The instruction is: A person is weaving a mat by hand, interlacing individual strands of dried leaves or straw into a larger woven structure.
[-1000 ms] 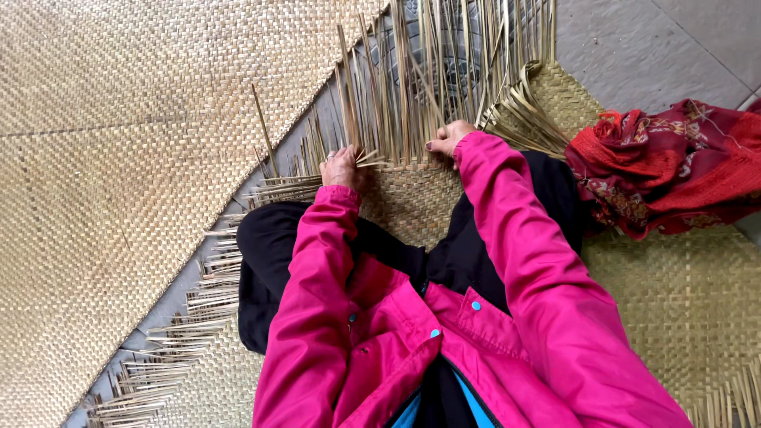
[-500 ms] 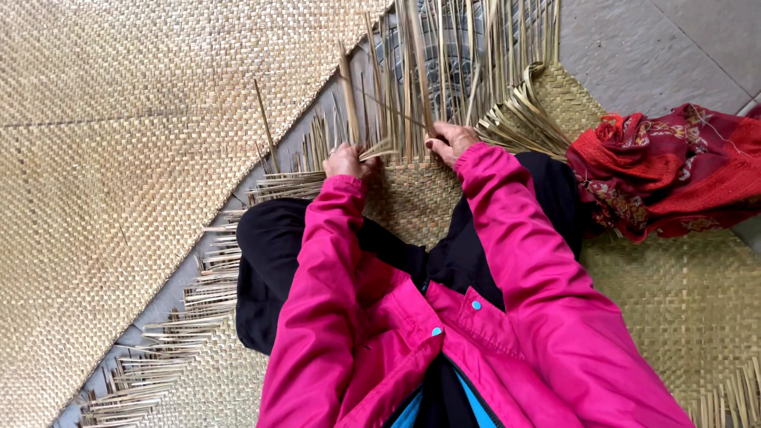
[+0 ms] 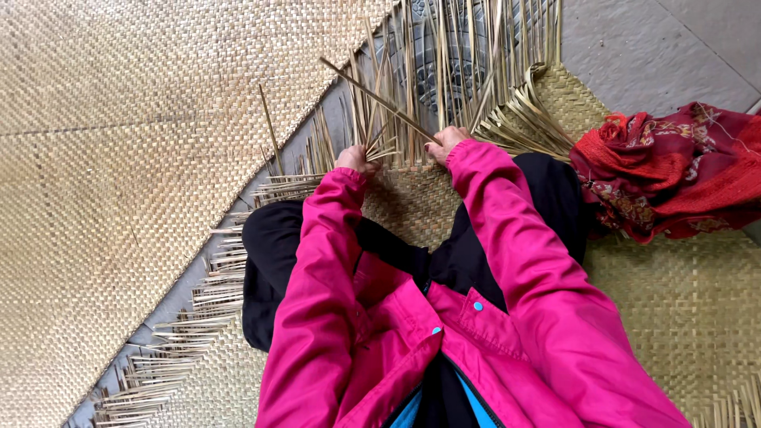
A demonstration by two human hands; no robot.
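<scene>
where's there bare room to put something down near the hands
Free: the big mat on the left and the grey floor above the red cloth. Crowded: the loose strips in front of the left hand and right hand.

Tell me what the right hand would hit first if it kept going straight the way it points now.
The right hand points up the picture, into the loose upright straw strips at the unfinished edge of the woven mat. Those strips would most likely meet it first; it already touches one slanted strip. Depth beyond them is unclear.
</scene>
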